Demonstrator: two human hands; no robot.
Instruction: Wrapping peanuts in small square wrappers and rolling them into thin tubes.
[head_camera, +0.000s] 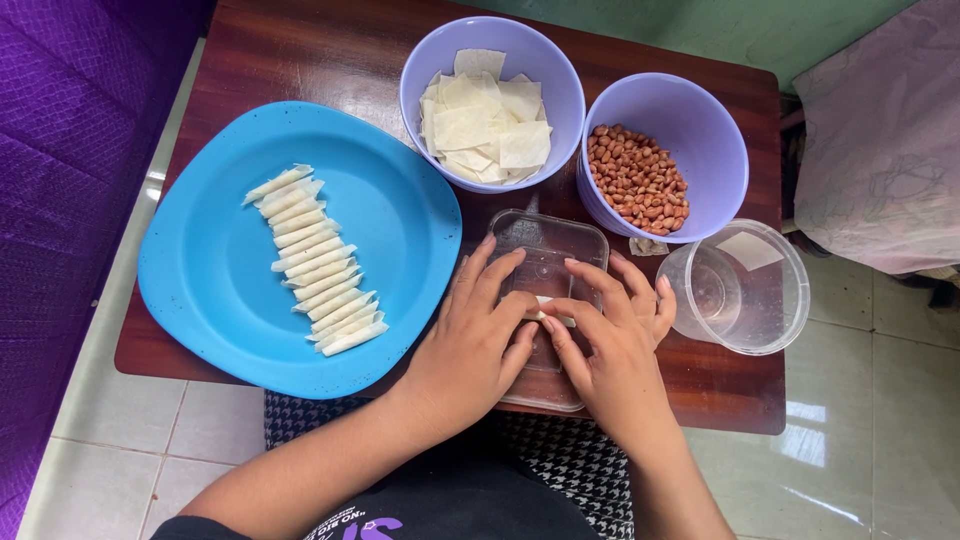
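Observation:
My left hand (478, 335) and my right hand (610, 345) meet over a clear rectangular plastic lid (560, 240) lying on the small wooden table (300, 60). Together the fingertips pinch a small pale wrapper piece (546, 308) and press it against the lid. A blue plate (210, 300) to the left carries a row of several thin rolled wrappers (315, 262). Behind my hands stand a purple bowl of square white wrappers (485, 125) and a purple bowl of peanuts (637, 178).
A clear round plastic container (745, 290) stands at the right table edge with one square wrapper piece in it. A purple sofa (60, 150) runs along the left. Cloth-covered furniture (880, 130) is at the right. White floor tiles surround the table.

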